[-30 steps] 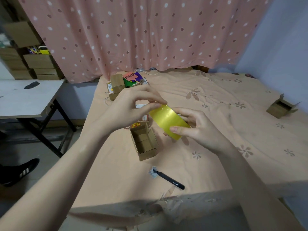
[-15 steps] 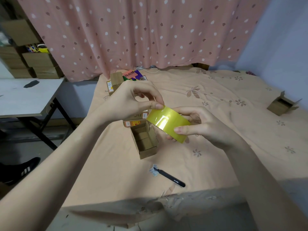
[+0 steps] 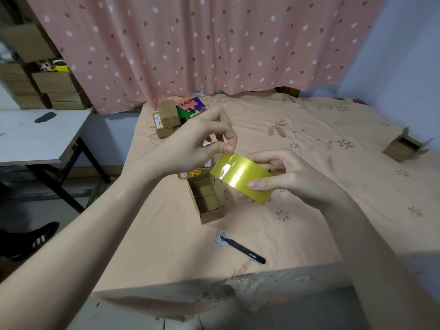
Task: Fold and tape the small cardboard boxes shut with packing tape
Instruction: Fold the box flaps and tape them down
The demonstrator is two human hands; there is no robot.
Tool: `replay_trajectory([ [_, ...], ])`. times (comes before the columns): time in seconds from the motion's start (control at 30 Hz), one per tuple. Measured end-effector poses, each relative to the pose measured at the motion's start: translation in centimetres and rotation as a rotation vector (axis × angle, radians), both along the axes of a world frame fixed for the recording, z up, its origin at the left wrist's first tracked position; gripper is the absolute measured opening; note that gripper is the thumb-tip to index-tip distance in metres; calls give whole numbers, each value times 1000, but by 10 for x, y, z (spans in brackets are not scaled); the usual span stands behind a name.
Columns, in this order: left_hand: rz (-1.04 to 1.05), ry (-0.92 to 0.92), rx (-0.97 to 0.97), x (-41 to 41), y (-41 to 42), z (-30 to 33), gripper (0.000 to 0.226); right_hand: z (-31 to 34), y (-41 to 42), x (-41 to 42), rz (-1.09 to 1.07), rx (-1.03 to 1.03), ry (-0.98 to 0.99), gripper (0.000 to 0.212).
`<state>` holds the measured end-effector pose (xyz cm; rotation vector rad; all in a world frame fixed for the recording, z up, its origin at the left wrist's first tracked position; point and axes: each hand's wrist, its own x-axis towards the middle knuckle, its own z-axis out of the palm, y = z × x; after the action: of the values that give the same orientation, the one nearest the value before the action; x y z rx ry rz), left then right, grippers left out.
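A roll of shiny yellow packing tape (image 3: pixel 240 178) hangs over the bed, gripped by my right hand (image 3: pixel 283 177) with fingers curled round its far side and thumb on the front. My left hand (image 3: pixel 202 144) pinches the tape's upper left edge between thumb and forefinger. Just below the roll, a small open cardboard box (image 3: pixel 208 198) lies on the peach sheet with its flaps up. Another open small box (image 3: pixel 404 148) sits at the far right of the bed.
A black-handled cutter (image 3: pixel 242 250) lies on the sheet near the bed's front edge. Several small boxes and a colourful pack (image 3: pixel 171 117) sit at the bed's far left corner. A white table (image 3: pixel 35 136) and stacked cartons (image 3: pixel 57 91) stand at the left.
Both hands and the roll have shifted slightly; the roll has tilted and my left thumb and forefinger now pinch its upper edge. The box below has not moved.
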<state>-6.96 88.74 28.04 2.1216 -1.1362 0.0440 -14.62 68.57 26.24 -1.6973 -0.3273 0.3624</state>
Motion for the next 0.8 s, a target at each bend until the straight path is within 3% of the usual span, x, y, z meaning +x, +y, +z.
replay_trajectory([
  [0.2, 123, -288, 76, -3, -1, -3, 20, 6, 3, 2, -105, -84, -33, 35],
  [0.5, 193, -278, 112, 0, -7, -11, 17, 8, 17, 4, -180, -251, -146, 28],
  [0.67, 196, -378, -9, -4, -8, -8, 17, 9, 10, 4, -130, -135, -113, 27],
  [0.8, 223, -477, -121, -9, -9, -8, 13, 7, 5, 6, -62, 71, -40, 28],
])
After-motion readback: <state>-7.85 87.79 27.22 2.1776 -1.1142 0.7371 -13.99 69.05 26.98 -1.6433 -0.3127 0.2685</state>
